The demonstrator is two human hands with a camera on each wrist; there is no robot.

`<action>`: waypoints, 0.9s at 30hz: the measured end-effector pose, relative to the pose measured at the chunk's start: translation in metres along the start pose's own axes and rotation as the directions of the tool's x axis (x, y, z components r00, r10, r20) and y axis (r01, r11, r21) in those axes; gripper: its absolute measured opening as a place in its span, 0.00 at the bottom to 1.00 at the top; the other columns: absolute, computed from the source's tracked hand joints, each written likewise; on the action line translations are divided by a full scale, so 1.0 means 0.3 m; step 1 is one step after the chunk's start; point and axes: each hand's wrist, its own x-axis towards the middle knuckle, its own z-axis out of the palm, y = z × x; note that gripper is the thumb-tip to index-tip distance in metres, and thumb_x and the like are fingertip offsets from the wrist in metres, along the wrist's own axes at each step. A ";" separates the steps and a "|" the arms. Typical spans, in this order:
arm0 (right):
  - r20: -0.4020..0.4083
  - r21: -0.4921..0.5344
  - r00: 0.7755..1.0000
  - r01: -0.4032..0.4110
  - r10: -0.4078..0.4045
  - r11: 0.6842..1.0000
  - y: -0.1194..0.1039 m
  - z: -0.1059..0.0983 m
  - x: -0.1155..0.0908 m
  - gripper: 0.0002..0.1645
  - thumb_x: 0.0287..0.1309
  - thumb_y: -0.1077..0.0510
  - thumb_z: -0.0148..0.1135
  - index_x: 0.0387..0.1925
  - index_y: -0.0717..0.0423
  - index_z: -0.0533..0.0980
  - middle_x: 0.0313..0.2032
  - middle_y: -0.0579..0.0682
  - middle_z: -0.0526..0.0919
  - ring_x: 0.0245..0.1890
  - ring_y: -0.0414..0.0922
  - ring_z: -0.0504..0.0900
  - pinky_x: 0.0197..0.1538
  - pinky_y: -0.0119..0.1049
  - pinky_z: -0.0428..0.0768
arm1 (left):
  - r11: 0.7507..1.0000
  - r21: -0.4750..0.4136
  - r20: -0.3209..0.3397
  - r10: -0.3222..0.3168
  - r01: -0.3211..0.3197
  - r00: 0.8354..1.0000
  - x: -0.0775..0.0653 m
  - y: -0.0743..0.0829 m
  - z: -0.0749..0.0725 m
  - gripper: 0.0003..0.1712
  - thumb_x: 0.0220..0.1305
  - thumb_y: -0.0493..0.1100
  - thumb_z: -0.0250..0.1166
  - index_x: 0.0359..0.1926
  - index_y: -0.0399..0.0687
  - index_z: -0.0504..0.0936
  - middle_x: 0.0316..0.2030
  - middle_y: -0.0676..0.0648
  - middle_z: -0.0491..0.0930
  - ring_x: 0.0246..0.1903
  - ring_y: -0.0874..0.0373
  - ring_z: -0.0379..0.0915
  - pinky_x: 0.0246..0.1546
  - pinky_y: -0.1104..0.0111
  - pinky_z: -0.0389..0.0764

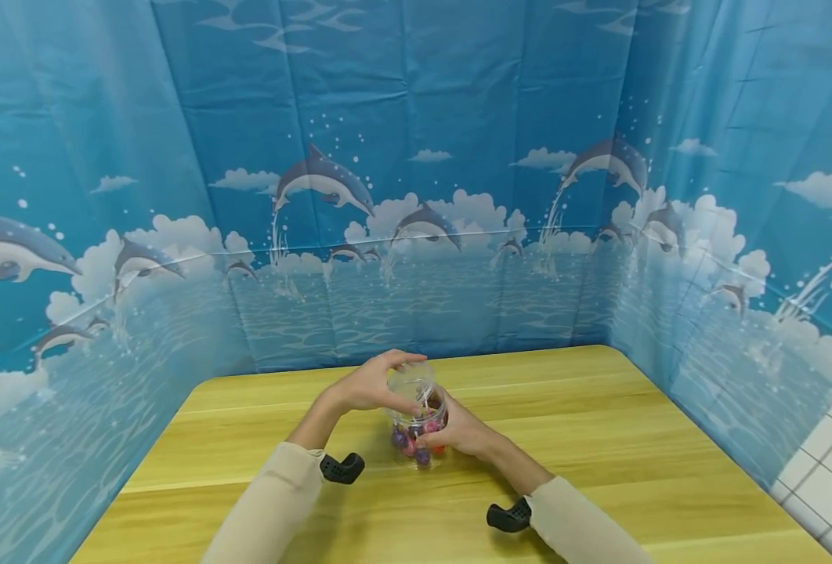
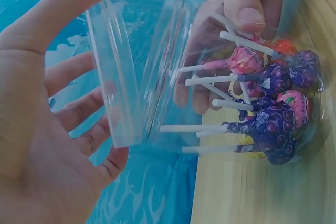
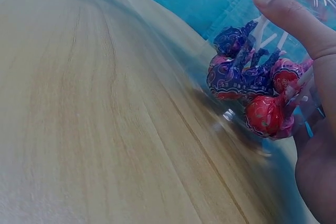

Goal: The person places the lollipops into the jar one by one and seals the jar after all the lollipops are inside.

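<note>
A clear plastic jar [image 1: 430, 464] holds several lollipops [image 2: 275, 124] in purple, pink and red wrappers, their white sticks pointing toward its mouth. My right hand [image 1: 461, 428] grips the jar around its side, thumb [image 3: 294, 19] across the near wall. Over the mouth, my left hand [image 1: 368, 385] holds a clear round lid [image 2: 118, 72] by its edge, thumb on one side and fingers on the other. The lid stands tilted against the jar's rim, with a wedge-shaped gap between them in the left wrist view.
Beneath the jar is a yellow wood-grain table [image 1: 247, 439]. A blue dolphin-print curtain [image 1: 416, 157] rises behind it and along both sides. White tiles [image 1: 828, 470] show at the lower right. Black wrist mounts [image 1: 343, 468] stick out near both sleeves.
</note>
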 end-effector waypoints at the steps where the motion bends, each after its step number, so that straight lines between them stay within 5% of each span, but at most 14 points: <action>1: -0.002 -0.006 1.000 -0.003 0.003 1.000 -0.001 0.001 0.000 0.60 0.60 0.59 0.76 0.80 0.56 0.46 0.65 0.58 0.69 0.62 0.53 0.75 0.62 0.44 0.76 | 0.999 0.035 0.009 0.002 -0.002 1.000 0.006 0.001 0.002 0.48 0.56 0.58 0.77 0.76 0.59 0.70 0.69 0.46 0.66 0.65 0.47 0.65 0.57 0.46 0.74; 14: 0.002 0.000 1.000 0.011 -0.011 1.000 0.008 0.000 -0.002 0.58 0.57 0.60 0.77 0.80 0.45 0.51 0.64 0.55 0.72 0.62 0.53 0.75 0.62 0.46 0.75 | 0.981 0.192 0.120 -0.050 0.026 0.992 0.043 0.015 0.031 0.49 0.55 0.58 0.76 0.76 0.57 0.69 0.65 0.47 0.66 0.63 0.46 0.64 0.56 0.50 0.73; 27: 0.035 0.010 0.999 0.010 -0.010 1.000 0.006 0.004 -0.003 0.64 0.59 0.60 0.75 0.82 0.37 0.43 0.67 0.55 0.70 0.63 0.52 0.75 0.60 0.46 0.77 | 0.962 0.270 0.122 -0.073 0.037 0.990 0.054 0.036 0.040 0.47 0.57 0.57 0.79 0.75 0.58 0.71 0.63 0.48 0.66 0.62 0.49 0.61 0.55 0.51 0.73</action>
